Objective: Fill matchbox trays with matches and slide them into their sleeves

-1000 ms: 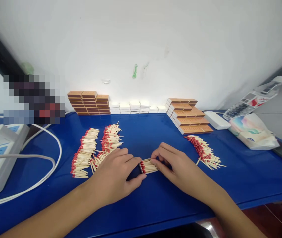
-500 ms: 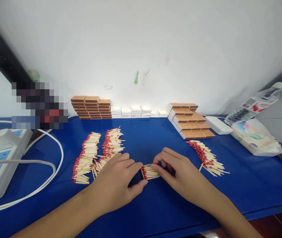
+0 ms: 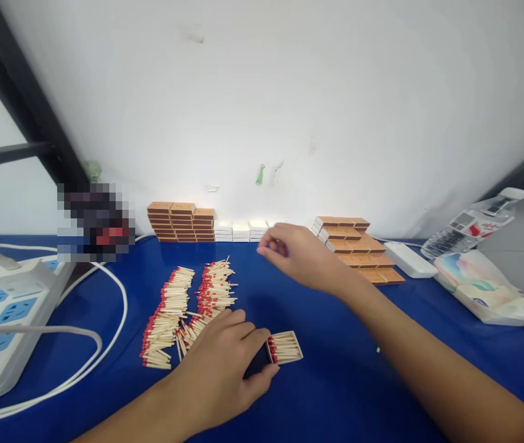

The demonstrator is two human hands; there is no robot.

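Note:
My left hand (image 3: 227,363) is closed around a matchbox (image 3: 256,364). From the box's right end sticks a white tray (image 3: 299,346) filled with matches (image 3: 286,347), their red heads toward the box. My right hand (image 3: 299,255) is raised over the back of the table, in front of the white trays, with fingers curled toward the thumb; no object shows in them. Left of my left hand lie two long rows of loose red-headed matches, the outer row (image 3: 170,314) and the inner row (image 3: 216,286), the inner one partly behind the hand.
Brown matchboxes (image 3: 181,223) are stacked at the back left, white trays (image 3: 240,232) beside them. More matchboxes (image 3: 368,261) stand stepped at the right. A white block (image 3: 409,259), tissue pack (image 3: 483,286) and bottle (image 3: 467,224) lie farther right. A power strip (image 3: 6,332) with cables is left.
My right hand has left the matches in the tray and moved up toward the back of the table. Its arm now covers where the right-hand match pile was. My left hand keeps its hold.

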